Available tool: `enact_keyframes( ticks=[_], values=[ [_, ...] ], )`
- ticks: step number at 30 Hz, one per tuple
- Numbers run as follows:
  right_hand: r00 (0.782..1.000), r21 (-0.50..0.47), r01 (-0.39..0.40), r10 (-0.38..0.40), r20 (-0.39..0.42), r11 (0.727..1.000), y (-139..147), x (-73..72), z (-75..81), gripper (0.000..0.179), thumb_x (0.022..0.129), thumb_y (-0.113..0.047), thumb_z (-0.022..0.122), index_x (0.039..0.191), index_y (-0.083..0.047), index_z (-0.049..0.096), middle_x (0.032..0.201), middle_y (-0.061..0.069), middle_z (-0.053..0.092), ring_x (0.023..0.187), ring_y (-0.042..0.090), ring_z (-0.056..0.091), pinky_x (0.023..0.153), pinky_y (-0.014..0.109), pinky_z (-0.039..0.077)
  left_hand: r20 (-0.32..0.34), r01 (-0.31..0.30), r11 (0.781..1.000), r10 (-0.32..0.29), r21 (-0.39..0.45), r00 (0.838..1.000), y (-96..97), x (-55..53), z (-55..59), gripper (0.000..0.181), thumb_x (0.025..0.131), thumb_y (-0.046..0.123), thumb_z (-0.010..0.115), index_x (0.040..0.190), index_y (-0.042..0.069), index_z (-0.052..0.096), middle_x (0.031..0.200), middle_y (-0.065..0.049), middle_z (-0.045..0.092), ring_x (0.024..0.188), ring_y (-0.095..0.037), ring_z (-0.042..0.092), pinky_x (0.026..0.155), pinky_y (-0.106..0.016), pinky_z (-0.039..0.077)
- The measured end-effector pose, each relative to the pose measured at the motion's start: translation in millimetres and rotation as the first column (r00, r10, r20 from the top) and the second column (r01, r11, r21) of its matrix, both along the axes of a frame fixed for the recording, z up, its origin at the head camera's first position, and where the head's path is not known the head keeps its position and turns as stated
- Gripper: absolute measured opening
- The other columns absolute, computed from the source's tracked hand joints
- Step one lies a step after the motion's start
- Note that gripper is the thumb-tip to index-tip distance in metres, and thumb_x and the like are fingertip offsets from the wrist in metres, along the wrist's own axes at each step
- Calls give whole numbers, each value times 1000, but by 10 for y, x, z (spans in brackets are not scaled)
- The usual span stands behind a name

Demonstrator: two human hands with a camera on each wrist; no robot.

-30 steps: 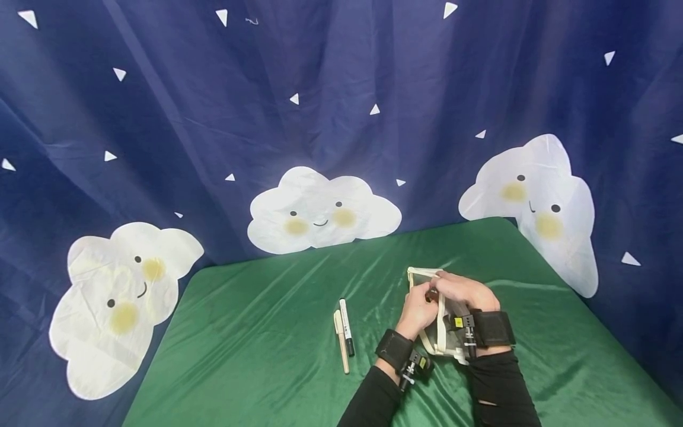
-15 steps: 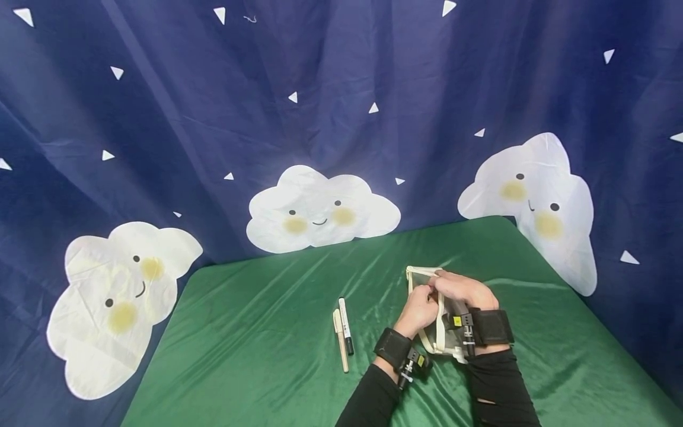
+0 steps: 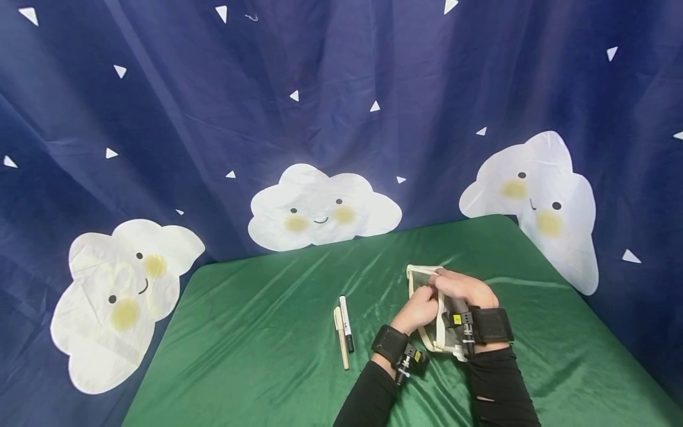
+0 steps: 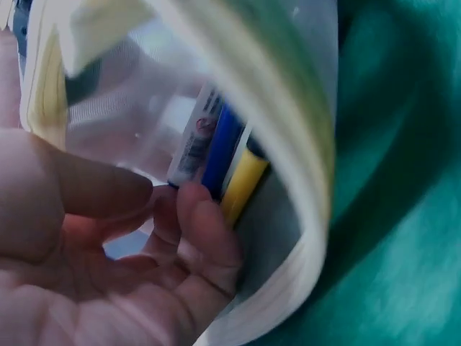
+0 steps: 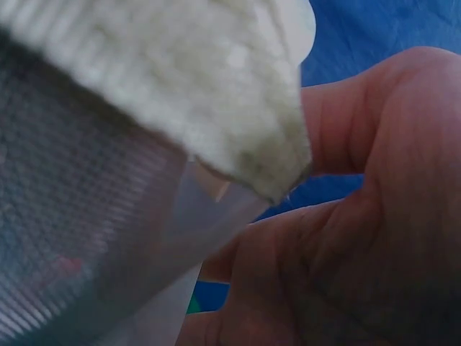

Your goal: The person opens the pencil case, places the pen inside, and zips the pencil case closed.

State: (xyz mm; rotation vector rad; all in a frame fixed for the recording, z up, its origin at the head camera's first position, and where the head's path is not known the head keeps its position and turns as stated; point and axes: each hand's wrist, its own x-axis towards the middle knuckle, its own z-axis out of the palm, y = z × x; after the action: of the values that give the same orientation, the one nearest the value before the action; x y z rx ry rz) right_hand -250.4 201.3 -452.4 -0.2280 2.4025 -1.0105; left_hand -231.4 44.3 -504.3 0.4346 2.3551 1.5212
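Behind the far edge of my glossy green cloth-covered bench hangs a cloud-printed navy curtain. Right of the bench's middle gapes a cream-trimmed translucent mesh pouch, a white pen, blue pen and yellow pen inside; my curled right hand holds its mouth, while my left hand reaches in, fingers bent, whether gripping anything I cannot tell.
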Motion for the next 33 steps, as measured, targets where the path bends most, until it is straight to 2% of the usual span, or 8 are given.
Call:
enact_keyframes(
  ticks=[2, 8, 12, 14, 19, 23, 27, 33],
  values=[
    [1000, -6, 4, -4, -5, 1000, 6, 4, 4, 80, 101, -48, 36, 159, 4, 18, 166, 29, 16, 154, 51, 11, 124, 62, 18, 18, 24, 1000, -24, 0, 1000, -14, -7, 16, 25, 100, 4, 42, 101, -1, 66, 71, 5, 45, 58, -7, 42, 55, -19, 35],
    [1000, -1, 18, -18, 10, 1000, -4, 7, -14, 78, 102, -48, 36, 159, 2, 19, 167, 27, 17, 154, 51, 11, 125, 62, 17, 26, 42, 999, -42, 10, 999, -50, -8, -13, 30, 104, 7, 39, 119, 1, 65, 73, 5, 44, 57, -7, 40, 54, -20, 35],
    [1000, 15, 15, -16, 22, 1000, -18, -7, -21, 77, 102, -46, 35, 160, 2, 18, 167, 27, 16, 154, 51, 12, 124, 62, 19, 15, 12, 1000, -12, 4, 1000, -61, 1, -42, 23, 104, 7, 42, 100, 4, 64, 70, 6, 46, 56, -7, 40, 53, -20, 35],
    [999, 27, 20, -20, 27, 999, -22, -20, -17, 77, 101, -44, 35, 160, 2, 16, 167, 28, 16, 154, 51, 14, 123, 63, 21, 5, -1, 1000, 1, 2, 1000, -68, 7, -36, 22, 104, 7, 44, 96, 5, 64, 70, 6, 48, 55, -6, 41, 52, -19, 35],
    [999, 46, 19, -21, 34, 999, -28, -25, -22, 78, 99, -41, 37, 160, 3, 16, 166, 31, 16, 152, 53, 19, 121, 63, 26, -52, -19, 999, 17, -43, 999, -127, 30, -9, 24, 101, 8, 49, 115, 9, 69, 75, 5, 56, 59, -2, 48, 53, -18, 38],
    [998, 49, 22, -24, 55, 999, -19, -6, -41, 79, 99, -41, 37, 160, 4, 15, 166, 31, 15, 152, 53, 17, 120, 63, 26, -90, 4, 994, -14, -105, 996, -224, 80, 63, 27, 99, 11, 57, 124, 9, 68, 90, 1, 67, 69, 0, 54, 59, -17, 44],
    [999, 40, 7, -9, 53, 999, -11, -5, -38, 79, 99, -41, 36, 160, 5, 15, 166, 31, 14, 153, 53, 15, 122, 64, 23, -172, -11, 978, -25, -210, 985, -349, 107, 195, 30, 98, 16, 61, 127, 9, 67, 104, -6, 72, 80, -4, 62, 69, -18, 48],
    [997, -20, 27, -26, 79, 999, -16, -2, -22, 78, 102, -43, 36, 161, 2, 12, 168, 28, 11, 154, 51, 10, 122, 64, 24, -321, -155, 922, 35, -356, 946, -589, 132, 404, 28, 96, 17, 64, 123, 11, 69, 106, -7, 72, 88, -16, 66, 79, -29, 50]
  ],
)
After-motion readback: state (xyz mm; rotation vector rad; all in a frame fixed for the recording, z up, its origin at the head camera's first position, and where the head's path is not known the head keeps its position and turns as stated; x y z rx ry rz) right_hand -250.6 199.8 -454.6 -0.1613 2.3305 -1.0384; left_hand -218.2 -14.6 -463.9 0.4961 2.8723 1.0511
